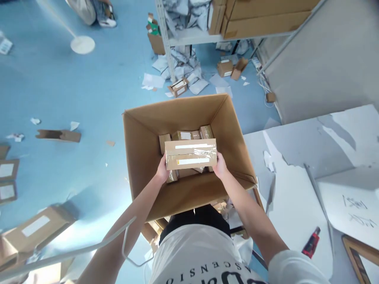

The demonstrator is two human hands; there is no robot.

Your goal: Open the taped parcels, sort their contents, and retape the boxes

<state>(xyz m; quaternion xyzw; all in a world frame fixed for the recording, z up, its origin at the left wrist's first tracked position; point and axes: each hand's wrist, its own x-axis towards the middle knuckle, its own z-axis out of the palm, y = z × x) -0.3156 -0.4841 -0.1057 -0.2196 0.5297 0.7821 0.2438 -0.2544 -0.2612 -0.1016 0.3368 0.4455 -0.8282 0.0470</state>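
A long brown cardboard box (191, 154) with white label strips and shiny clear tape is held level between both my hands. My left hand (162, 169) grips its left end, and my right hand (220, 165) grips the right end. Beneath it stands a large open carton (142, 157), whose walls surround the held box from above. Inside the carton lie several smaller cardboard boxes (186, 135), some with labels or tape. The held box hides part of them, along with much of the carton's bottom.
To the right is a white table (290, 197) with a red-and-black cutter (311, 242). A metal shelf (195, 36) with boxes and grey bags stands ahead. Parcels and paper scraps litter the blue floor. Cardboard boxes (41, 228) lie at left; a person's foot (107, 22) shows far off.
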